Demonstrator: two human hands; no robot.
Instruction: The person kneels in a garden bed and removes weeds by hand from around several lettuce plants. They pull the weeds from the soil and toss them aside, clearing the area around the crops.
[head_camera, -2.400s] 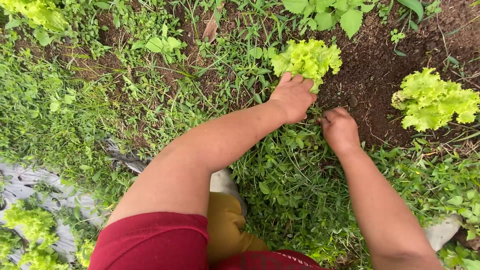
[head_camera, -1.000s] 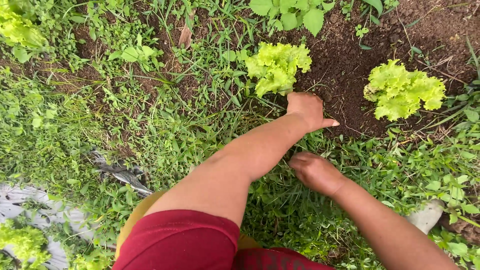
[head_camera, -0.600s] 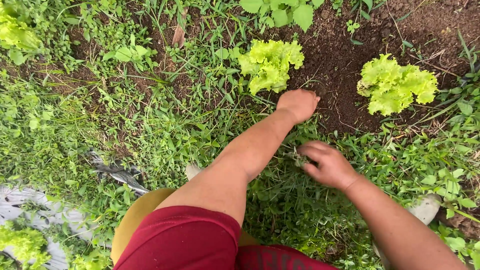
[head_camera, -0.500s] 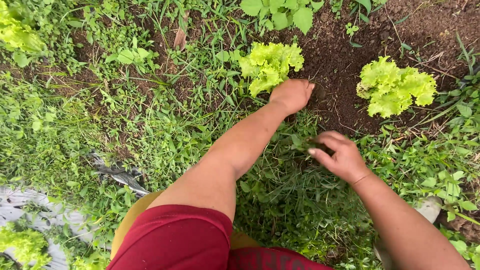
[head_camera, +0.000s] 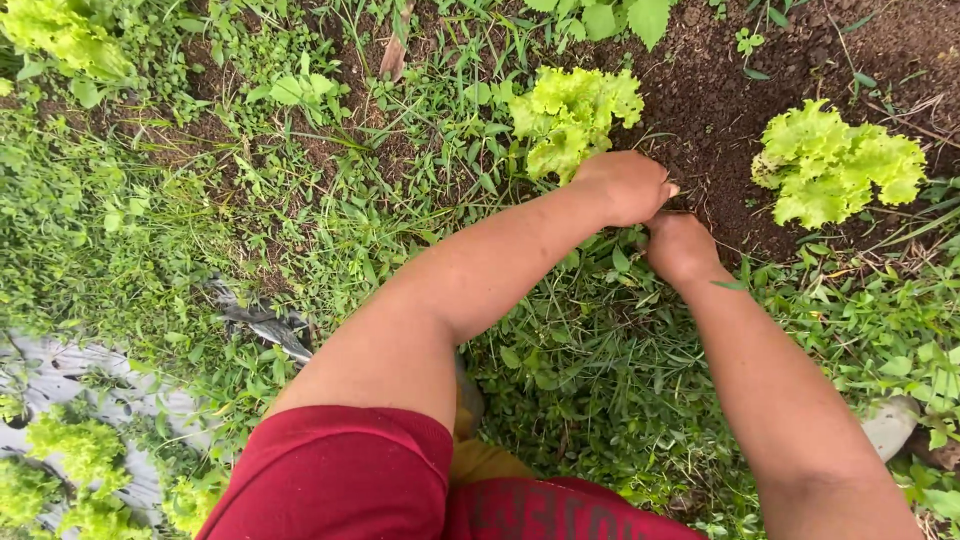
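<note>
Hands meet at the foot of a lettuce plant — our left hand and right hand curled shut on weeds at the soil's edge. We'd grip low and pull away from the lettuce — roots stay undisturbed.

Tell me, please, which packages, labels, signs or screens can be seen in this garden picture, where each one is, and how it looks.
Printed lettering on the red shirt: bottom edge of the picture, between the two arms; dark letters on red cloth, partly cut off.
Grey plastic sheet: on the ground at lower left, among weeds; pale grey, crumpled, no print visible.
No packages, signs or screens are in view.
</note>
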